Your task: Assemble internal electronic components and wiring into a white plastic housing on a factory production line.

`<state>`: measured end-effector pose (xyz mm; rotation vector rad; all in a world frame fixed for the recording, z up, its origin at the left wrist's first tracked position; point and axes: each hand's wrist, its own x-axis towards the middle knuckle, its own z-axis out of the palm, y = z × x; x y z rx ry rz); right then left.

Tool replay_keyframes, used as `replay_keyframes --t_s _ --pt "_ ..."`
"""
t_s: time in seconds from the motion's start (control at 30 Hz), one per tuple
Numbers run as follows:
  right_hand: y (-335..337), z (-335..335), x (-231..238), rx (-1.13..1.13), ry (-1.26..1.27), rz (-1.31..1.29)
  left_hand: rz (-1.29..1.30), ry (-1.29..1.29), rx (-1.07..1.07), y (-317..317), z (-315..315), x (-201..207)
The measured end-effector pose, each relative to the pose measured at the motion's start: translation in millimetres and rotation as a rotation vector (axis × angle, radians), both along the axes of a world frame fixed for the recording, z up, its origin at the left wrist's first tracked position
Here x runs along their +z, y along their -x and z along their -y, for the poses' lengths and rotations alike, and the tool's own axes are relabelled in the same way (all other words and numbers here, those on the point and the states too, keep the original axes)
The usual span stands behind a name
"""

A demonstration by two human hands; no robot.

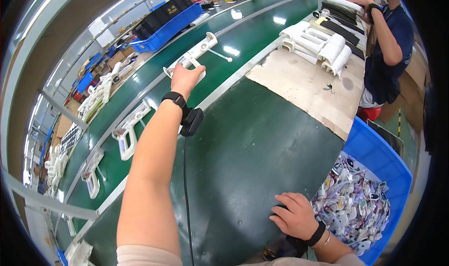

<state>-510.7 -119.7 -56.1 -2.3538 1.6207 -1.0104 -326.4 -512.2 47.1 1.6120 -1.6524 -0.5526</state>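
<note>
My left hand (186, 80) reaches far out over the green conveyor belt, fingers closed around the near end of a white plastic housing (191, 55). This housing is long, with a loop-shaped handle and a rounded far end; a thin white rod with a small knob sticks out from its side. My palm hides part of the handle. Low in the picture, my right hand (295, 215) rests at the near edge of the dark green worktable (252, 144), its fingers spread and slightly bent. Nothing shows in that hand.
More white housings (125, 142) lie on the belt (262, 22) at left. A blue bin (397, 172) of small parts stands right of the table. White shells (318, 43) sit on cardboard (290, 79), near a co-worker (390, 46). A blue crate (175, 32) is across the belt.
</note>
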Motion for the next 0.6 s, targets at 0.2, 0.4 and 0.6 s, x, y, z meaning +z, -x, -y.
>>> replay_keyframes --t_s 0.2,0.4,0.6 --pt "-4 8 -11 -0.032 -0.017 -0.038 0.223 0.041 0.037 30 79 -68" --pt "3 14 -6 0.012 -0.019 0.067 0.12 0.111 -0.112 38 131 -110" --pt "1 24 -1 0.011 0.021 0.068 0.376 0.113 -0.102 24 123 -98"
